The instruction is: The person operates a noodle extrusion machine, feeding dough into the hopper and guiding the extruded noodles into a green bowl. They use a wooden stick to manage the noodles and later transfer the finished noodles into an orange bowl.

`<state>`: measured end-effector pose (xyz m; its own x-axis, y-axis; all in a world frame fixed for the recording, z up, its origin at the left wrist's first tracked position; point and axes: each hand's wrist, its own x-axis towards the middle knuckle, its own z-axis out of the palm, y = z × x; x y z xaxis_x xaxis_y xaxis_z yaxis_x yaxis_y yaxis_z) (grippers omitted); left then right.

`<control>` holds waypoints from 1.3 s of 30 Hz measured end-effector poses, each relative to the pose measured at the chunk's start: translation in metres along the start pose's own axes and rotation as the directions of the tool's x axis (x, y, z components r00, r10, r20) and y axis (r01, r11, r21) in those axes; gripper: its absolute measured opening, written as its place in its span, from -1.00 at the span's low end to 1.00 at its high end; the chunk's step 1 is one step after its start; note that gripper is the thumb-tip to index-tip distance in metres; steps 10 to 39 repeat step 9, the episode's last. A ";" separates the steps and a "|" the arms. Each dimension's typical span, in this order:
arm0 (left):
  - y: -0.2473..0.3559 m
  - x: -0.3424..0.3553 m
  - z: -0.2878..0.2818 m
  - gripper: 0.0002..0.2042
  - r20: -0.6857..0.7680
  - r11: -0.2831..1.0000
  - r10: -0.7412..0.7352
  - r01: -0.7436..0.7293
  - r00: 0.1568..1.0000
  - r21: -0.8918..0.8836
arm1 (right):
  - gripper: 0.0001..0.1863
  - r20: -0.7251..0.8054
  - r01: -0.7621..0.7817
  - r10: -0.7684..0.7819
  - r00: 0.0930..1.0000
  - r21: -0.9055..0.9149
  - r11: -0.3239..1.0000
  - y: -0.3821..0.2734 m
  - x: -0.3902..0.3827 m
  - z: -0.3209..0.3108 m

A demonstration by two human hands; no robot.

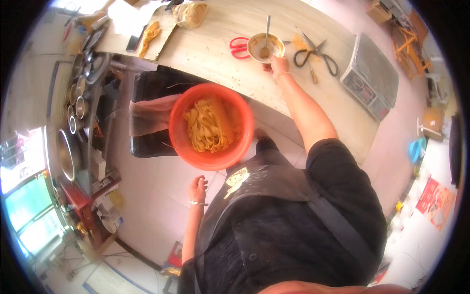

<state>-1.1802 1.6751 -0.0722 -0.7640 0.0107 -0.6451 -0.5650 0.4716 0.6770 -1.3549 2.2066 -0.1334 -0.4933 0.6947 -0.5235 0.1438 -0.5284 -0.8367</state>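
My right hand [278, 65] reaches over the table and grips the near rim of a small bowl [253, 47]. A spoon [267, 30] stands tilted in the bowl, its handle pointing away from me, with a little brown stuff at its lower end. Red-handled scissors [239, 48] lie beside the bowl, partly hidden by it. Down at my side hangs my left hand [198, 183], its fingers curled in with nothing visible in them. Beyond it is a red-orange basin [178, 132] holding wide, flat yellowish strips [208, 125], some folded and layered.
Black-handled scissors [316, 55] lie right of the bowl, near a grey scale [372, 73]. A black stool [147, 88] with a pinkish cloth [152, 115] stands by the basin. Shelves with metal pots [81, 105] line the left. A yellow cloth [149, 38] lies at the table's far left.
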 end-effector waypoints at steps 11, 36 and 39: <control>-0.004 -0.032 0.034 -0.76 -0.045 0.997 -0.059 0.062 0.997 0.049 | -0.62 0.162 -0.007 0.016 0.987 -0.058 0.998 -0.033 0.066 0.067; -0.004 -0.032 0.034 -0.76 -0.045 0.997 -0.059 0.062 0.997 0.049 | -0.62 0.162 -0.007 0.016 0.987 -0.058 0.998 -0.033 0.066 0.067; -0.004 -0.032 0.034 -0.76 -0.045 0.997 -0.059 0.062 0.997 0.049 | -0.62 0.162 -0.007 0.016 0.987 -0.058 0.998 -0.033 0.066 0.067</control>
